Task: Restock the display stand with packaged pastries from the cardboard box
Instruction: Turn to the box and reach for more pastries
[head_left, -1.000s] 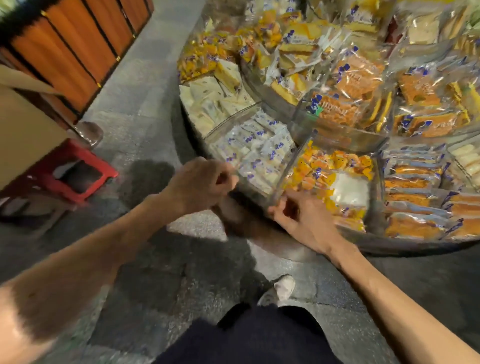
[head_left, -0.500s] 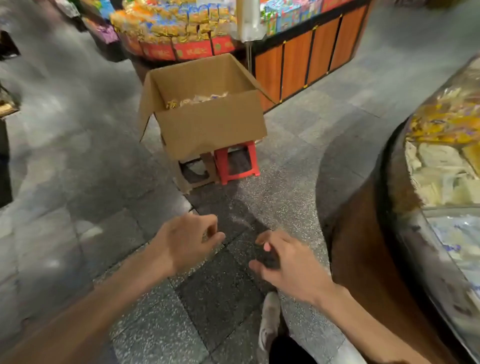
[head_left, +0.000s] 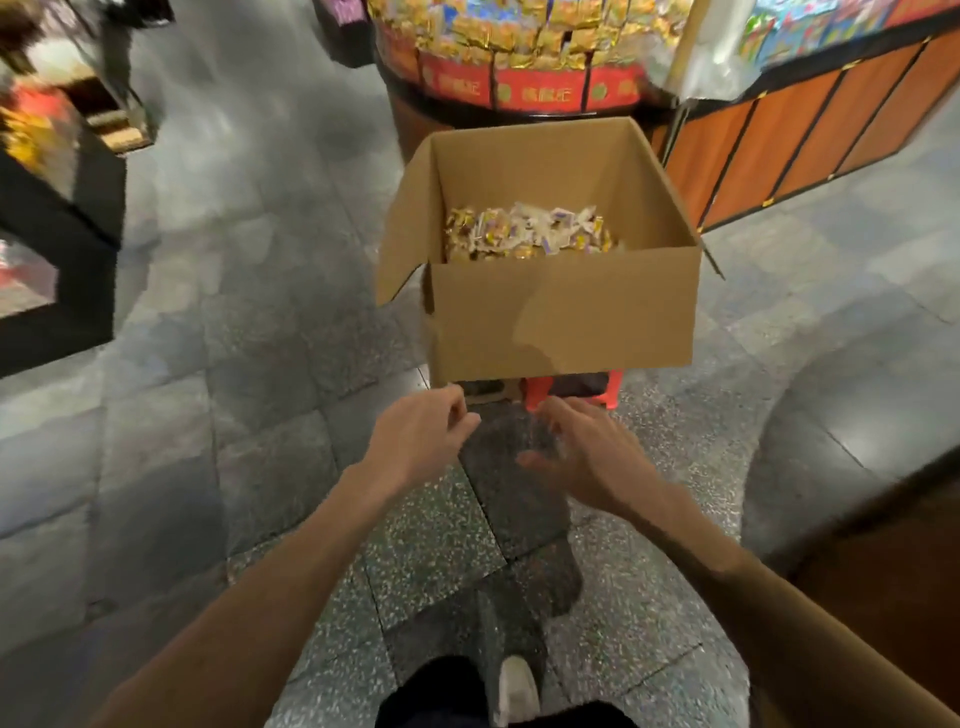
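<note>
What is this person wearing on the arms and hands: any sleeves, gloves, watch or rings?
The left hand and right hand are ungloved, with no ring or watch visible. The left forearm and right forearm are bare to the frame's edge; no sleeve shows. Below: dark trousers, a white shoe.

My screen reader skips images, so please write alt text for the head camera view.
The left hand and right hand, both empty, are held out toward an open cardboard box of packaged pastries that sits on a red stool on a grey tiled floor. Stocked shop displays stand behind it.
</note>
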